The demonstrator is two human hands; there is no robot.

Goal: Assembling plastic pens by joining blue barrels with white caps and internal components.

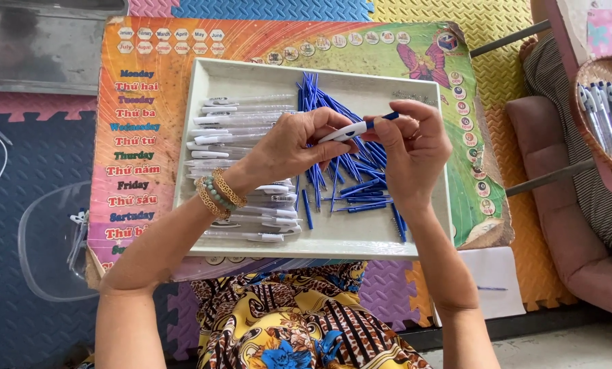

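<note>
Left hand: the left hand [294,145] is held palm down over the tray, wrist bent, fingers curled and closed on the white end of a white plastic pen barrel [345,131].
Right hand: the right hand [414,152] is raised opposite, thumb and forefinger pinched on the blue plastic tip piece [386,117] at the barrel's other end; the remaining fingers are folded under.
Hands together: the two hands are brought close, joined by one pen, which is held level above the tray's middle.
Wrist: three bracelets [218,193] are worn on the left wrist, two of gold links and one of pale green beads.
Blue parts: a loose heap of thin blue plastic pen refills [340,160] is spread below and behind the hands; too many overlap to be counted.
White parts: about fifteen white and clear pen barrels [241,116] are laid in a column along the tray's left side, some hidden by the left forearm.
Tray: one shallow white rectangular tray [333,242] holds both groups.
Board: one colourful printed cardboard chart [138,137] lies under the tray.
Basket: one round woven basket [603,72] at the right edge holds at least five assembled white-and-blue pens [603,113].
Floor: one clear plastic bowl [46,246] sits left on foam puzzle mats [33,171].
</note>
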